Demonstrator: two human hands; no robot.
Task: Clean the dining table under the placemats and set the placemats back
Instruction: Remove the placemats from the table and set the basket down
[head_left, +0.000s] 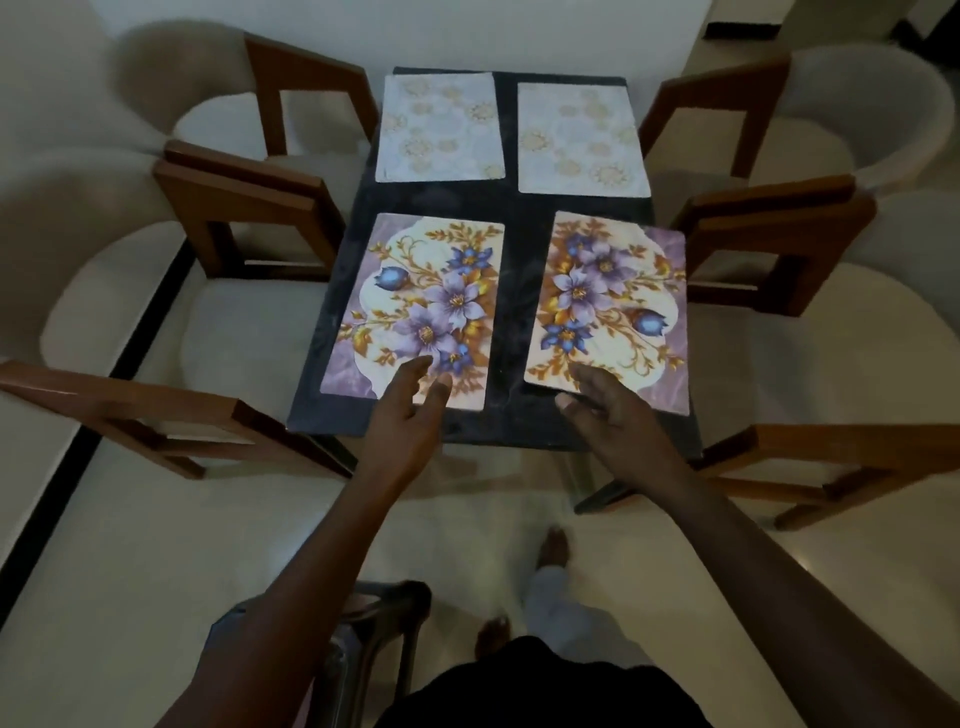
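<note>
A dark dining table (517, 291) carries several placemats. Two pale mats with gold rosettes lie at the far end, one left (440, 127) and one right (583, 141). Two mats with purple and blue flowers lie at the near end, left (421, 306) and right (610, 306). My left hand (410, 410) reaches over the near edge of the left floral mat with fingers straight. My right hand (602, 410) lies with straight fingers at the near edge of the right floral mat, thumb by its corner. Neither hand holds anything.
Wooden chairs with cream cushions flank the table, two on the left (244, 218) and two on the right (779, 244). Another wooden chair frame (171, 415) stands at the near left. A metal stool (374, 623) is by my legs on the pale floor.
</note>
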